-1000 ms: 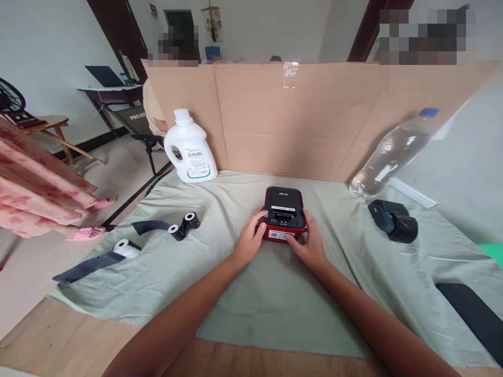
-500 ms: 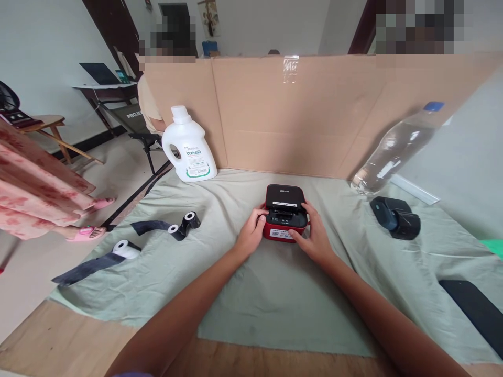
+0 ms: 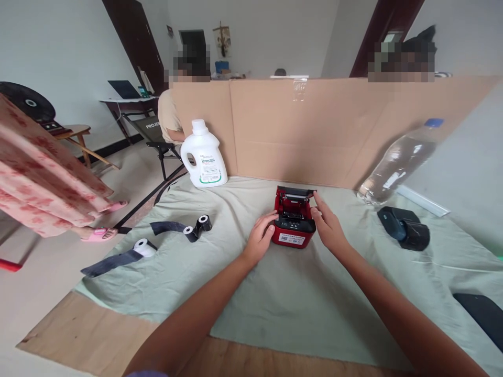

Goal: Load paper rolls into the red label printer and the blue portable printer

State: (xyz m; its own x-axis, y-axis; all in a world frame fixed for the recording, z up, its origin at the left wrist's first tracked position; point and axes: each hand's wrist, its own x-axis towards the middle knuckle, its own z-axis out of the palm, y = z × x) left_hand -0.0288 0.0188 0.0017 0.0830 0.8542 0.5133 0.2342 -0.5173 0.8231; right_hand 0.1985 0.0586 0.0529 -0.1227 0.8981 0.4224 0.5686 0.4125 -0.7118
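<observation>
A small red and black printer [image 3: 292, 239] stands on the green cloth, its black lid [image 3: 296, 192] raised and its red inside showing. My left hand [image 3: 259, 237] rests against the printer's left side, fingers around its edge. With its fingertips, my right hand [image 3: 327, 225] touches the right edge of the lifted lid; its thumb is near the printer's right side. Black and white paper rolls [image 3: 196, 228] lie to the left, and another roll [image 3: 145, 247] with a dark strip pulled out lies nearer.
A white detergent bottle [image 3: 205, 157] stands at the back left, before a cardboard wall [image 3: 291, 136]. At right are a leaning clear bottle [image 3: 401, 162], a black device [image 3: 404, 228] and a dark flat object [image 3: 481, 314]. People are beyond the wall and at far left.
The printer's lid has swung up and back, showing the inside. My right hand has moved from the front and side up to the lid's edge. The view has shifted.
</observation>
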